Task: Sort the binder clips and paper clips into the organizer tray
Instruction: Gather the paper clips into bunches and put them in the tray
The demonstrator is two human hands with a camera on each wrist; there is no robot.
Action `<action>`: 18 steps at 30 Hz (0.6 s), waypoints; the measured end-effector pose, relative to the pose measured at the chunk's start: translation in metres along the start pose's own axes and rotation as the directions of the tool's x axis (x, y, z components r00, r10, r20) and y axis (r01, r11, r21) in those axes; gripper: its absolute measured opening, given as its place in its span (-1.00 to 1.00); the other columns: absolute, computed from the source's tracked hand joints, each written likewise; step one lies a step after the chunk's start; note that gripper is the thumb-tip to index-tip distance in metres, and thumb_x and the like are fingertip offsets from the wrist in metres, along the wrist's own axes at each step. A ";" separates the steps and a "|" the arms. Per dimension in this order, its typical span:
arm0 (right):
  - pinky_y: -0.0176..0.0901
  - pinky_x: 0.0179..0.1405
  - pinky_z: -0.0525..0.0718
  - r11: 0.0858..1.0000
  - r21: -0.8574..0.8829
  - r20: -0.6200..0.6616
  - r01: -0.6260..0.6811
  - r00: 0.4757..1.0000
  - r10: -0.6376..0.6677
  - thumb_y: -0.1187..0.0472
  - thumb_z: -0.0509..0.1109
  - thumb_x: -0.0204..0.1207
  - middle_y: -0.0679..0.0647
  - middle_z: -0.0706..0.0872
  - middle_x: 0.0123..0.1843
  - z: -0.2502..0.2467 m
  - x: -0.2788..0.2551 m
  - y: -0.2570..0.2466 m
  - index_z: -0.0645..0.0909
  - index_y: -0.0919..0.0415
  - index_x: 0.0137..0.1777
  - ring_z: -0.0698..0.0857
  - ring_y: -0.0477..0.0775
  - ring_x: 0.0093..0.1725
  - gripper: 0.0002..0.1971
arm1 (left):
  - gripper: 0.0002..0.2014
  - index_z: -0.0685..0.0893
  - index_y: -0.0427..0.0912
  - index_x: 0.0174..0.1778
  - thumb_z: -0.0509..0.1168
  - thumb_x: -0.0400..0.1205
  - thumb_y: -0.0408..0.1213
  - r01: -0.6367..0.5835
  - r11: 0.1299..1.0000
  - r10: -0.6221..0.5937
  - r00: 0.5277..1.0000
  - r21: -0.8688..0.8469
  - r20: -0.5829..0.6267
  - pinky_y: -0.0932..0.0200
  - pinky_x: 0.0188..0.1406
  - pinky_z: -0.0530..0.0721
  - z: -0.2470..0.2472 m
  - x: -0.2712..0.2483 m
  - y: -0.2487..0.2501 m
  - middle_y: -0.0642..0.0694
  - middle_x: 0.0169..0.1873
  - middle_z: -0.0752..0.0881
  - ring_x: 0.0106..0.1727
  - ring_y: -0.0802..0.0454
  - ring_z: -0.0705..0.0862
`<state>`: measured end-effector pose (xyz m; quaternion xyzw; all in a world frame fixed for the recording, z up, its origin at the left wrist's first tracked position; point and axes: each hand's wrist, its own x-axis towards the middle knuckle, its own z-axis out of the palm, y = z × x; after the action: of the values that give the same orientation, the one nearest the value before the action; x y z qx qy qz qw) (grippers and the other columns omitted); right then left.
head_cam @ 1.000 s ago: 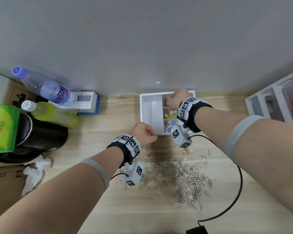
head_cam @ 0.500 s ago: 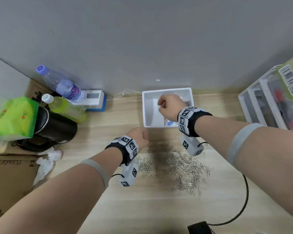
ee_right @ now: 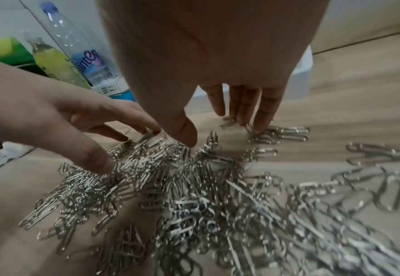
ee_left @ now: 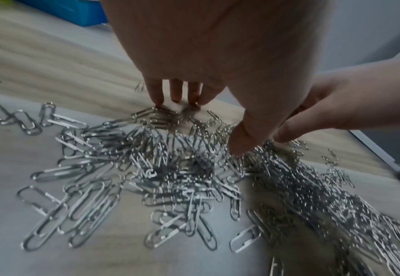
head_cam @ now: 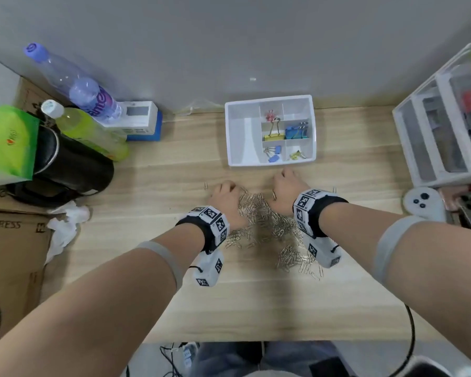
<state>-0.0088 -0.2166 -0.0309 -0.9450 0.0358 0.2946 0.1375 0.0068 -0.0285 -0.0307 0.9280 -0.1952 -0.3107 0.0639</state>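
The white organizer tray [head_cam: 244, 142] stands at the back of the wooden desk. Its small right compartments hold binder clips: pink [head_cam: 269, 116], yellow [head_cam: 274, 136], blue and teal [head_cam: 297, 132], small blue [head_cam: 274, 157] and small yellow [head_cam: 295, 154]. Its large left compartment is bare. In front of it lies a heap of silver paper clips [head_cam: 267, 227] [ee_left: 182, 168] [ee_right: 206, 186]. My left hand [head_cam: 225, 194] [ee_left: 206, 127] and right hand [head_cam: 286, 191] [ee_right: 217, 128] both rest on the heap's far edge. Their fingers point down and touch clips, with none gripped.
At the left stand two bottles [head_cam: 74, 85], a black kettle [head_cam: 65, 164], a green packet [head_cam: 8, 142], a white and blue box [head_cam: 139, 121] and cardboard boxes [head_cam: 11, 254]. A white drawer unit [head_cam: 446, 137] and a game controller [head_cam: 422, 202] are at the right. A black cable [head_cam: 411, 336] runs off the front edge.
My right hand has come back from over the tray to the paper clip heap. My left hand has uncurled from a fist and dropped onto the heap.
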 end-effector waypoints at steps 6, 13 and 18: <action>0.05 0.22 0.61 0.991 0.094 0.049 0.090 0.994 -0.095 0.13 0.46 0.43 0.14 0.49 0.21 0.009 -0.013 -0.013 0.52 0.25 0.25 0.54 0.18 0.20 -0.58 | -0.31 0.50 -0.17 0.41 0.36 0.35 0.03 -0.086 0.996 0.086 0.996 0.007 -0.039 -0.06 0.35 0.52 0.014 -0.005 0.007 -0.10 0.32 0.46 0.37 -0.12 0.38; 0.02 -0.10 0.76 0.976 0.170 0.130 0.136 0.979 -0.159 0.21 0.35 0.40 0.10 0.72 -0.11 0.007 -0.021 -0.021 0.64 0.13 0.07 0.72 0.20 -0.12 -0.76 | -0.73 0.67 -0.08 -0.07 0.26 0.37 -0.08 -0.071 0.983 0.062 0.996 -0.171 -0.059 -0.05 -0.03 0.70 0.007 -0.008 0.012 -0.07 -0.10 0.61 -0.04 -0.12 0.62; 0.01 0.22 0.64 0.983 0.183 0.013 0.021 1.000 -0.024 0.14 0.36 0.47 0.13 0.51 0.26 0.002 -0.010 -0.007 0.49 0.23 0.38 0.60 0.17 0.18 -0.53 | -0.52 0.52 -0.23 0.29 0.27 0.48 -0.08 0.234 0.964 -0.256 0.942 -0.122 -0.215 -0.10 0.31 0.56 -0.007 -0.003 -0.017 -0.20 0.21 0.50 0.27 -0.17 0.46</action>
<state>-0.0170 -0.2093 -0.0247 -0.9265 0.0509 0.2956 0.2274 0.0143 -0.0118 -0.0271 0.9706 -0.0544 -0.2163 0.0908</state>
